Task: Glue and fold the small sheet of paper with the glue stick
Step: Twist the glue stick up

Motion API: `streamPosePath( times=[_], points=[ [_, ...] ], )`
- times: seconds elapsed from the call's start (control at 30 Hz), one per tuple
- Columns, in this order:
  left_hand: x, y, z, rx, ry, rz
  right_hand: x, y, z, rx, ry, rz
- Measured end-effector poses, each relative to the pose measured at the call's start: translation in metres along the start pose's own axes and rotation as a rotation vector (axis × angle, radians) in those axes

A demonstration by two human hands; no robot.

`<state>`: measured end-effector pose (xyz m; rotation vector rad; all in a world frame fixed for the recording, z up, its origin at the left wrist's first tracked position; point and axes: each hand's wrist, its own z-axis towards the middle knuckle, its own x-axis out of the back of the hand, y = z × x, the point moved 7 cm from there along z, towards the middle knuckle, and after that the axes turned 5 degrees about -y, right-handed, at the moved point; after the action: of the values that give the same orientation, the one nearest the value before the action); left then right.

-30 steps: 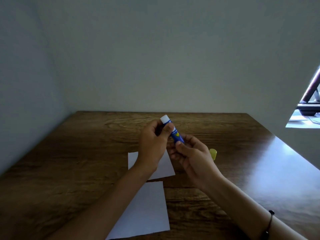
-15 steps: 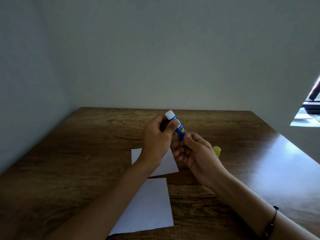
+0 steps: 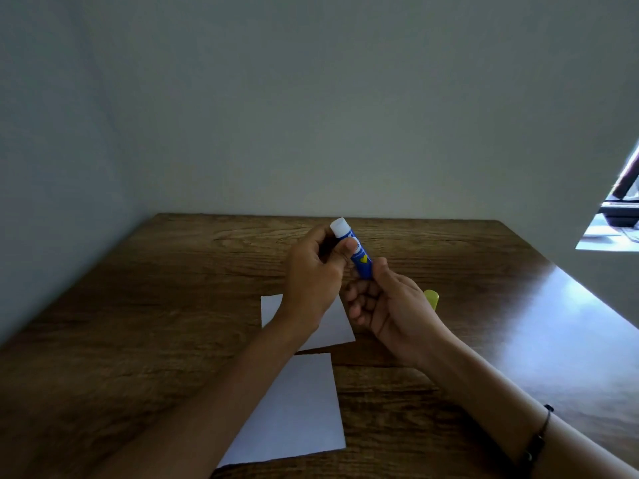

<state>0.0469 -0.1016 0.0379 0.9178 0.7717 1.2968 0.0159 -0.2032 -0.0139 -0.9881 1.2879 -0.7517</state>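
No legible text, brand, number or sign found. The glue stick (image 3: 358,255) carries a label on its blue barrel: a white patch with markings too small and blurred to read, partly covered by a thumb of the left hand (image 3: 313,281), and a yellow heart-shaped emblem below it. No other printed surfaces observed.

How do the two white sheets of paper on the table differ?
The far sheet looks smaller; the near sheet looks clearly larger. The far sheet lies below the hands and is partly hidden by the left hand and wrist, while the near sheet is crossed only at its left corner by the left forearm. Both are plain white, lie flat and unfolded on the wooden table, and do not touch.
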Motion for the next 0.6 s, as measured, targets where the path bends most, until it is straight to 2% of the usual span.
streamPosePath(
  times=[0.2,0.4,0.6],
  points=[
    [-0.002,0.0,-0.002,0.009,-0.021,-0.011,-0.002,-0.004,-0.002,0.074,-0.019,-0.015],
    [-0.003,0.003,-0.003,-0.021,-0.041,-0.023,0.001,0.006,0.002,-0.062,-0.02,0.009],
    [-0.004,0.003,-0.005,-0.021,-0.038,0.002,0.001,-0.003,0.0,0.026,-0.024,0.09]
  ],
)
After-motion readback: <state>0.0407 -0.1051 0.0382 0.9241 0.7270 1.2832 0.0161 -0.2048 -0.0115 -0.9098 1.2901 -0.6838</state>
